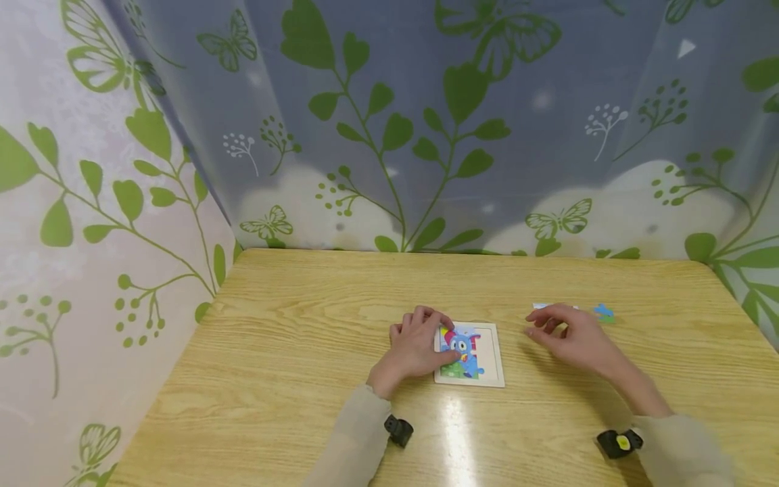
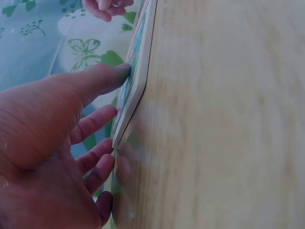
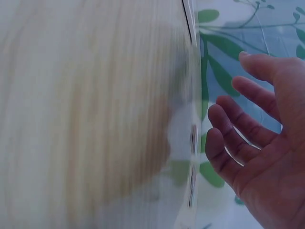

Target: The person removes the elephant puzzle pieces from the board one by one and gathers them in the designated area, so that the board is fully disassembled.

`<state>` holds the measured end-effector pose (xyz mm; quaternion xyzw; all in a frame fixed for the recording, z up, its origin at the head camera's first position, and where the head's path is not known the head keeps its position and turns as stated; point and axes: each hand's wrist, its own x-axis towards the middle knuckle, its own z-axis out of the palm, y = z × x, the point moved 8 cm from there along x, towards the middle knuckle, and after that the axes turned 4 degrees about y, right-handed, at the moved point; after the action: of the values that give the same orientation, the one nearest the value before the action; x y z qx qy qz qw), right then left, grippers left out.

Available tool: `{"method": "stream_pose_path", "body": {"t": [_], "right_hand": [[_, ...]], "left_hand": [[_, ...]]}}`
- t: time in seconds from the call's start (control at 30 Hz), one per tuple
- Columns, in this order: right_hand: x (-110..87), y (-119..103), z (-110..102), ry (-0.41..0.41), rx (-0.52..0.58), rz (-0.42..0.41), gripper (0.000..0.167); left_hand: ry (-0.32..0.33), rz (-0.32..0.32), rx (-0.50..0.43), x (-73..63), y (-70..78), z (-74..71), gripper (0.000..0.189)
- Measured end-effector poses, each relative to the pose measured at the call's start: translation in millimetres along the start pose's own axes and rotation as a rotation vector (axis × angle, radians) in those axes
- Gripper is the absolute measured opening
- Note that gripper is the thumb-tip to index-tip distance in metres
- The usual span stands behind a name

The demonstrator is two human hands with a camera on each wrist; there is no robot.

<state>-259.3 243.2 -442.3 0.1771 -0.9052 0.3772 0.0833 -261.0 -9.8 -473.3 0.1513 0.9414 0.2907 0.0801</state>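
Note:
A small square puzzle board (image 1: 500, 365) with a pale frame lies on the table, its left part filled with pieces showing a blue cartoon animal. My left hand (image 1: 416, 345) rests on the board's left side. Its thumb (image 2: 107, 78) presses on the picture, while the other fingers lie along the board's edge. My right hand (image 1: 569, 338) hovers over the table to the right of the board, fingers loosely bent and nothing between them. A blue and green puzzle piece (image 1: 604, 313) lies just beyond that hand. Another light piece (image 1: 539, 306) is partly hidden behind its fingers.
The wooden table (image 1: 292, 379) runs back to a patterned curtain (image 1: 389, 169) with green leaves and butterflies. A second curtain side (image 1: 109, 223) stands along the left. Two thin loose pieces show edge-on in the right wrist view. A dark band sits on each sleeve.

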Motion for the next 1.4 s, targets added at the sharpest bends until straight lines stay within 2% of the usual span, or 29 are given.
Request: {"method": "stream_pose_path", "body": {"t": [0.27,0.5,0.97,1.4], "right_hand": [[12.3,-16.9,22.1,-0.046,0.008,-0.042,0.014],[22.0,-23.4,41.9,-0.137,0.006,-0.012,0.017],[31.6,-39.1,68.1,-0.249,-0.037,-0.048,0.020],[32.4,-36.8,70.3,-0.233,-0.040,-0.028,0.005]], "left_hand": [[-0.005,-0.005,0.015,1.0,0.3,-0.6,0.043],[0.006,-0.020,-0.007,0.7,-0.3,-1.8,0.047],[-0.007,-0.048,0.011,2.6,-2.0,-3.2,0.047],[-0.002,-0.043,-0.011,4.9,-2.0,-3.7,0.045]]}}
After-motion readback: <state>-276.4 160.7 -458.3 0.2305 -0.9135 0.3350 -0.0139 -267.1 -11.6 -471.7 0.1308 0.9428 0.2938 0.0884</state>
